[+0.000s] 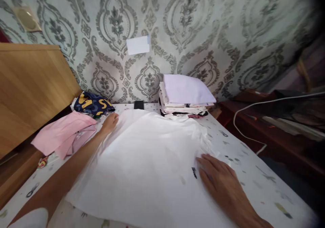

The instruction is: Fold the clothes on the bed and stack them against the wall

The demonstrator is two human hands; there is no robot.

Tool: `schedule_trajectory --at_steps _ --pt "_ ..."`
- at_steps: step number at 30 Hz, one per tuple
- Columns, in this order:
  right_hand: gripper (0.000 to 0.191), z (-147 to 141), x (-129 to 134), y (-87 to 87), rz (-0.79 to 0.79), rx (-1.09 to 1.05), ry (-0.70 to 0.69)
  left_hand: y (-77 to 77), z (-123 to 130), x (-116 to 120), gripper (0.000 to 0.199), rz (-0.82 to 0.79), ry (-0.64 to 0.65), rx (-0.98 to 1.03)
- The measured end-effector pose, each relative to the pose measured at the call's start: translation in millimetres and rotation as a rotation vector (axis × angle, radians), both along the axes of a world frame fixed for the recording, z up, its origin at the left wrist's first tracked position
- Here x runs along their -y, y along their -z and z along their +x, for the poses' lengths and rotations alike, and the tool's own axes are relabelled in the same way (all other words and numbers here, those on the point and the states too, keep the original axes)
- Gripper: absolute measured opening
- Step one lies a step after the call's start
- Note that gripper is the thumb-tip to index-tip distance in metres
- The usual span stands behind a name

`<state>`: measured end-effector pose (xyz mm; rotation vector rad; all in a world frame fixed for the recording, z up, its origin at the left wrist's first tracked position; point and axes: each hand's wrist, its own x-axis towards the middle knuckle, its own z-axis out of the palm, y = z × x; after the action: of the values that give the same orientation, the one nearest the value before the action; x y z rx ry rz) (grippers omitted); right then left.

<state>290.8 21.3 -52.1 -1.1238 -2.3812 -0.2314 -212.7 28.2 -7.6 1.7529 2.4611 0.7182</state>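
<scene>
A white T-shirt (149, 153) with small dark lettering on it lies spread over a patterned white sheet. At its far left edge, my left hand (111, 122) has its fingers curled in on the fabric; the fingertips are only partly visible. My right hand (219, 175) rests on the right side of the shirt beside the lettering, palm down, slightly blurred, with fingers stretched out. The fabric near the shirt's far right corner is wrinkled.
Folded clothes (188, 92), lavender on top, are stacked by the wall. A pink garment (66, 131) and a navy printed cloth (92, 103) lie left, near a wooden cabinet (33, 85). A small black item (138, 105) sits behind the shirt. A white cable (238, 114) hangs right.
</scene>
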Motion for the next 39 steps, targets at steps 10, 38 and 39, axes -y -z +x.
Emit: schedule_trajectory --at_steps 10,38,39 --pt "0.042 -86.7 -49.6 -23.1 -0.218 0.005 -0.095 -2.7 -33.4 -96.0 0.022 -0.105 -0.141 0.213" --pt "0.027 -290.0 -69.2 -18.1 -1.753 -1.457 -0.369 -9.8 48.0 -31.4 0.036 -0.028 0.43 0.381" --pt "0.028 -290.2 -68.2 -18.7 -1.747 -1.465 -0.375 -5.9 51.7 -33.4 0.043 -0.017 0.398 0.378"
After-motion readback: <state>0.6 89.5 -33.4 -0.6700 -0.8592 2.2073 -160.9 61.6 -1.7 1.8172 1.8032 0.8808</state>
